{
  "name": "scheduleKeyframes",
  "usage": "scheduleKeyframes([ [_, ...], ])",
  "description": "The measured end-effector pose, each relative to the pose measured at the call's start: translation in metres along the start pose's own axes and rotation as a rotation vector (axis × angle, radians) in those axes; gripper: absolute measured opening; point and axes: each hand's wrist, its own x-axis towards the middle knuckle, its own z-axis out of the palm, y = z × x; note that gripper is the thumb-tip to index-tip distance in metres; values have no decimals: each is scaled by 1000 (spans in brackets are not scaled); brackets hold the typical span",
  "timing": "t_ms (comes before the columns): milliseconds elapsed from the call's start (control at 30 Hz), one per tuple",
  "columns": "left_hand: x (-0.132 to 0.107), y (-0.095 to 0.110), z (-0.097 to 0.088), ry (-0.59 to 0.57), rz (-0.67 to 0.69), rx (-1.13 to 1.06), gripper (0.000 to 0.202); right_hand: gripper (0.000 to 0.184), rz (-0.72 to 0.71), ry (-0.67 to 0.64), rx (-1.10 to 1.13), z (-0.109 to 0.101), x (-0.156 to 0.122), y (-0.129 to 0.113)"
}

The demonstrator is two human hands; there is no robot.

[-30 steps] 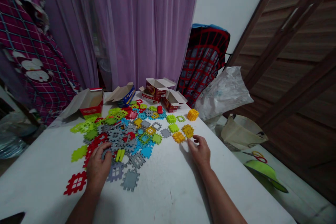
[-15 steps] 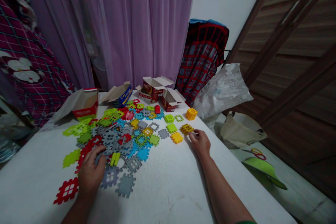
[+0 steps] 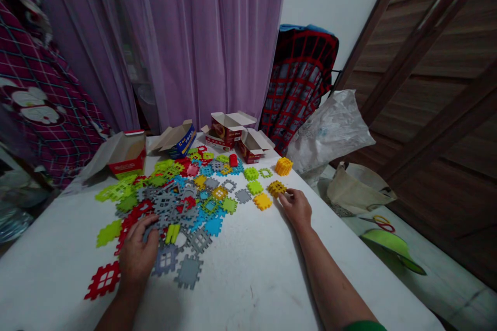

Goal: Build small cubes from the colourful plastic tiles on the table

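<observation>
A loose pile of interlocking plastic tiles (image 3: 166, 201) in grey, red, green, blue and yellow spreads over the left and middle of the table. My left hand (image 3: 139, 248) rests at the pile's near left edge, thumb apart from its curved fingers, over grey tiles. My right hand (image 3: 297, 208) has its fingertips closed at the right edge of a small stack of yellow tiles (image 3: 276, 189); the exact grip is partly hidden. Around that stack are a plain yellow tile (image 3: 263, 201), green tiles (image 3: 254, 187) and another yellow stack (image 3: 283, 166).
Open cardboard boxes stand along the table's back: a red one (image 3: 130, 158), a blue one (image 3: 181, 144) and two dark red ones (image 3: 225, 132). Right of the white table (image 3: 248, 279) are a plastic bag (image 3: 330, 129), a cloth bag (image 3: 355, 191) and scissors (image 3: 382, 223) lower down.
The view has shifted slightly. Both hands stay nearly where they were, the left over the pile and the right at the yellow stack. No tile has visibly changed place.
</observation>
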Motion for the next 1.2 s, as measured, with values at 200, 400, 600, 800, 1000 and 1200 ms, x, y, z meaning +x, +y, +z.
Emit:
scheduleKeyframes([
  [200, 1, 4, -2, -5, 2, -2, 36, 45, 10, -21, -20, -2, -1, -2],
  [400, 1, 2, -1, 16, 14, -7, 35, 44, 23, -23, -15, -4, -2, -5],
  [600, 1, -1, 0, 14, 26, -6, 36, 41, 21, -23, -26, -3, -1, -5],
  [800, 2, -1, -1, 1, 16, -7, 36, 40, 1, -20, -34, 0, -1, -1],
  [1000, 2, -3, 2, 20, 22, -15, 32, 43, -4, -12, -11, 2, -1, 1],
  [1200, 0, -5, 5, 44, 56, -34, 32, 51, -23, 65, 46, 2, -2, 5],
])
